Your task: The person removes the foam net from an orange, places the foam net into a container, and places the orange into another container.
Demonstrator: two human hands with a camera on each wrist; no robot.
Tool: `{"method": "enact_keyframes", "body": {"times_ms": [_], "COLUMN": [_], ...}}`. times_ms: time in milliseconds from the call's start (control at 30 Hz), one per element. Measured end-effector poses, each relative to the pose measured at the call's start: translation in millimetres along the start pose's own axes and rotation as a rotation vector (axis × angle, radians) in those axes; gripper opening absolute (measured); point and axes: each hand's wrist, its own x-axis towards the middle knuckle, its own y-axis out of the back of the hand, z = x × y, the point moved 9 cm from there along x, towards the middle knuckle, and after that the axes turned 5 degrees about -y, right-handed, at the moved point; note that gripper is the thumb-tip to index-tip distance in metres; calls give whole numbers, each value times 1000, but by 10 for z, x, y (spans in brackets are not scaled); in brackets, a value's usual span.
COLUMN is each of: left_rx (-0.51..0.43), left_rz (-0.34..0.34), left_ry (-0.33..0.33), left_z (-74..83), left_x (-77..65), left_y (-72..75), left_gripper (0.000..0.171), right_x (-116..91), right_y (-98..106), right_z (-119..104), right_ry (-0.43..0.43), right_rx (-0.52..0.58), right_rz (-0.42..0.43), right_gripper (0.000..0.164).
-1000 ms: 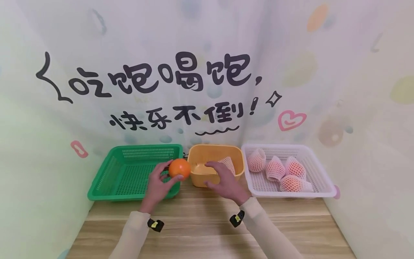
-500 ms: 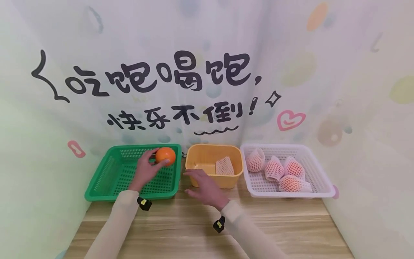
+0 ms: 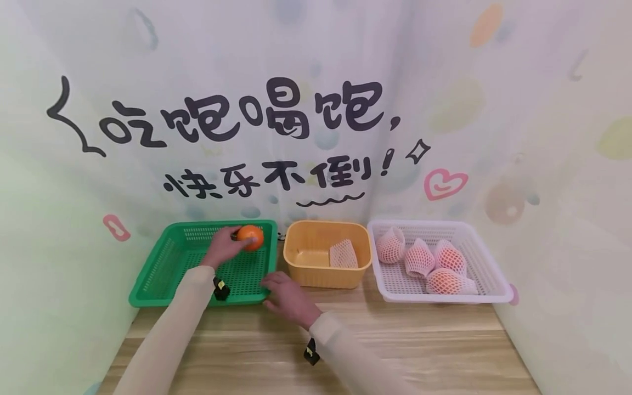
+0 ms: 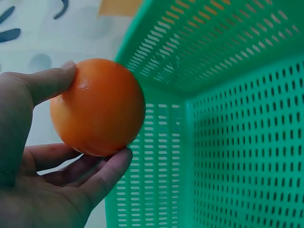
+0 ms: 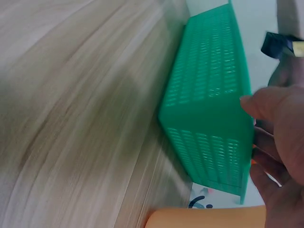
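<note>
My left hand point(image 3: 228, 244) holds a bare orange point(image 3: 250, 238) over the back right part of the green basket point(image 3: 199, 299). In the left wrist view the thumb lies on one side of the orange point(image 4: 97, 107) and the fingers on the other, with the basket's slotted walls beyond. At the near right corner of the green basket is my right hand point(image 3: 291, 299). The right wrist view shows its thumb and fingers on either side of that corner of the basket point(image 5: 204, 118), gripping the rim.
Right of the green basket stands a yellow-orange bin point(image 3: 323, 278) with a foam net sleeve point(image 3: 343, 254) inside. Further right, a white basket point(image 3: 444, 298) holds several fruits in foam nets point(image 3: 450, 281). A printed curtain point(image 3: 316, 109) hangs behind the wooden table point(image 3: 276, 351).
The orange has travelled left and back in my left hand, from beside the yellow-orange bin to over the green basket. My right hand has left the bin for the green basket's corner.
</note>
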Motion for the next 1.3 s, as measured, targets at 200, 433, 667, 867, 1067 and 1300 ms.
{"method": "enact_keyframes", "body": {"times_ms": [200, 433, 667, 867, 1067, 1300], "left_rx": [37, 94, 154, 149, 92, 103], "left_rz": [-52, -116, -188, -244, -295, -307], "left_ry": [61, 99, 152, 223, 276, 273], "left_z": [-166, -257, -338, -351, -373, -364], "left_x": [182, 281, 401, 407, 373, 319], "left_y": [-75, -173, -321, -401, -481, -466], "left_gripper": [65, 56, 44, 47, 54, 68], "right_x": [30, 73, 84, 87, 84, 90], "right_y": [-44, -62, -51, -21, -25, -33], "right_z": [-127, -134, -120, -127, -103, -110], "right_ry": [93, 77, 61, 58, 49, 56], "right_rx": [-79, -30, -29, -20, -3, -16], "right_rz": [12, -62, -64, -59, -70, -61], "right_gripper": [24, 23, 23, 22, 23, 22]}}
